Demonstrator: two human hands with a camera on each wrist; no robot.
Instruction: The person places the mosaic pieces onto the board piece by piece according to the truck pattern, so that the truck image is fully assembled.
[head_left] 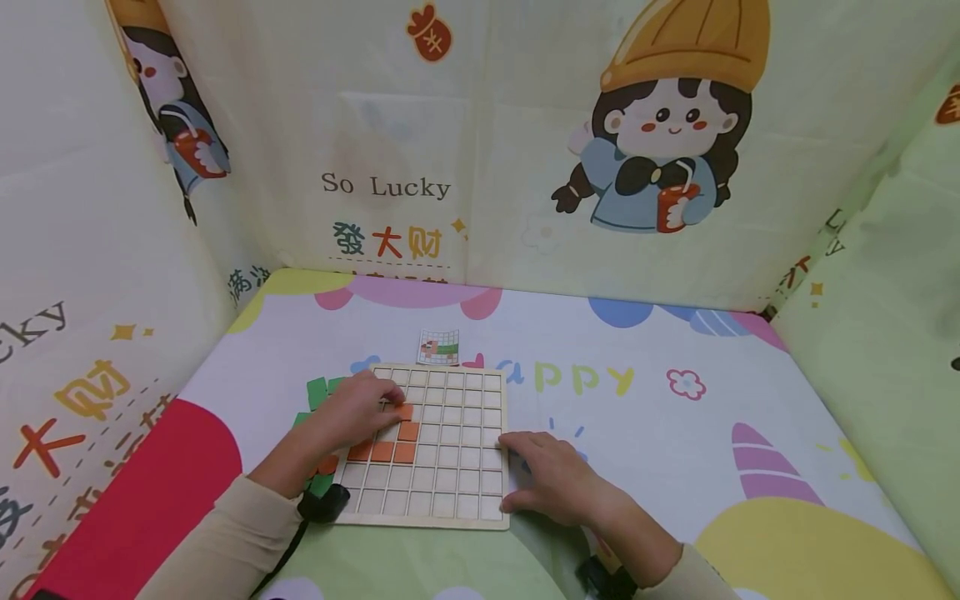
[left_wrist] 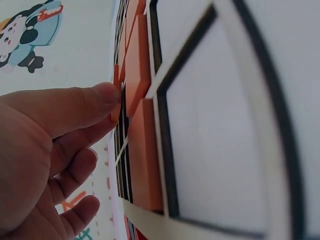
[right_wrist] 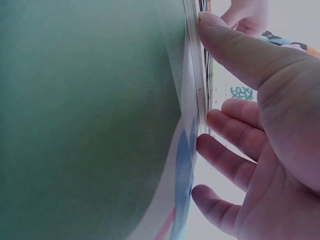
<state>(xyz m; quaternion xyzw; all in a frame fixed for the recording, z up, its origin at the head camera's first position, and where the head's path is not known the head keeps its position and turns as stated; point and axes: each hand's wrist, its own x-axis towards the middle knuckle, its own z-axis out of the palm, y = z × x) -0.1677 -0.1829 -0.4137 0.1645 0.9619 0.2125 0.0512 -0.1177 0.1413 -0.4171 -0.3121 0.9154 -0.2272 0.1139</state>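
Note:
A pale wooden grid board lies on the table, with several orange square tiles set in cells on its left half. My left hand is over the board's upper left, its thumb and index finger pinching an orange tile in the left wrist view. That tile is close over the grid, beside other orange tiles. At the board's right edge rests my right hand, thumb and fingertips against the rim, fingers loosely extended.
Green tiles lie left of the board, partly hidden by the left arm, with loose orange tiles among them. A small card with a coloured grid pattern is just behind the board. Printed cloth walls enclose the table.

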